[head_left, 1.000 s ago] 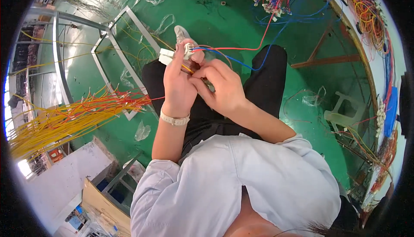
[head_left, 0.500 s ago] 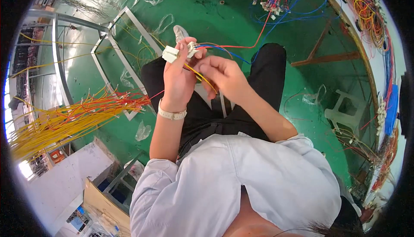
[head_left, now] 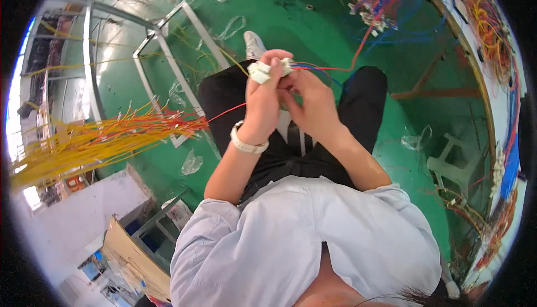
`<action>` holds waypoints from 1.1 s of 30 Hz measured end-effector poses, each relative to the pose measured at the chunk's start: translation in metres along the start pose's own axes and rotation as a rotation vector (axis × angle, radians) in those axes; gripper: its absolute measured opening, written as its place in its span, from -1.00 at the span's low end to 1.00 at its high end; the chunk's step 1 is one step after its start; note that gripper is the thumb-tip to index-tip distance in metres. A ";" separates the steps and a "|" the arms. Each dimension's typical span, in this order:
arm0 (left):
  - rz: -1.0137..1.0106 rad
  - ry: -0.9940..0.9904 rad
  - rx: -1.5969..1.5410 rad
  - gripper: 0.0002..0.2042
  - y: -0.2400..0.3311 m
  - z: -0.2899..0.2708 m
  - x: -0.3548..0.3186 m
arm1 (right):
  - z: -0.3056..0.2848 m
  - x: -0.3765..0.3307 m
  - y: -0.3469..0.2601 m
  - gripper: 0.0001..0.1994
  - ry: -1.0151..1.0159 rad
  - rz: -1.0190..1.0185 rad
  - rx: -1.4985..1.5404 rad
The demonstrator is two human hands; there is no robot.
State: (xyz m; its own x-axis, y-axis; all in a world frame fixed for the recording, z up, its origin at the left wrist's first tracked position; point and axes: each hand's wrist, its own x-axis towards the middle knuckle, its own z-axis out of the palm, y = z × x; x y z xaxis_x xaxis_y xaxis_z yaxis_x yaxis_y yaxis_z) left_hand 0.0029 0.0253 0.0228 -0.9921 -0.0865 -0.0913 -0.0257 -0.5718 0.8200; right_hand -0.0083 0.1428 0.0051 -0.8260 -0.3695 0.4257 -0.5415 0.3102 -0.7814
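Note:
My left hand [head_left: 263, 108], with a white strap on its wrist, is closed around a white plastic connector [head_left: 259, 73]. A second white connector piece [head_left: 287, 66] shows beside its fingertips, with red and blue wires [head_left: 321, 69] leading off to the right. My right hand [head_left: 318, 105] presses its bent fingers together against the left hand, just below the connectors. Whatever those fingers pinch is hidden. One red wire [head_left: 226, 111] runs from the bundle at left to my left hand, and a yellow wire [head_left: 238, 65] reaches the connector from the far left.
At left, a thick bundle of yellow and red wires [head_left: 106, 142] lies across a metal frame [head_left: 173, 58]. Red and blue wires with white connectors [head_left: 372, 19] hang at the far right. A plastic stool [head_left: 456, 164] stands right, beside a curved board edge [head_left: 484, 103]. Plastic scraps [head_left: 192, 163] litter the green floor.
My hands have come together. The right one has moved up to the connectors, and the yellow wires that crossed its fingers are now out of sight. The whole view has shifted slightly.

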 end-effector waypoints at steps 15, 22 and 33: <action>-0.168 0.050 -0.172 -0.82 -0.050 -0.005 -0.001 | -0.037 -0.020 0.011 -0.83 -0.148 0.519 0.259; -0.027 0.212 -0.414 -0.83 -0.030 -0.036 0.031 | -0.100 -0.055 0.031 -0.78 -0.250 0.845 0.585; 0.072 -0.097 0.567 -0.79 0.010 -0.042 0.016 | -0.127 -0.053 0.028 -0.76 -0.274 0.671 -0.167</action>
State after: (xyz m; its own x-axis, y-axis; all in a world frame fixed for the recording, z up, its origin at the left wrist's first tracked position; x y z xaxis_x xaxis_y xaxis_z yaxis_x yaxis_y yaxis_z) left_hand -0.0082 -0.0163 0.0060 -0.9998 -0.0186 0.0062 0.0069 -0.0381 0.9992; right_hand 0.0006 0.2817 0.0189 -0.9307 -0.2521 -0.2651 0.0311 0.6675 -0.7440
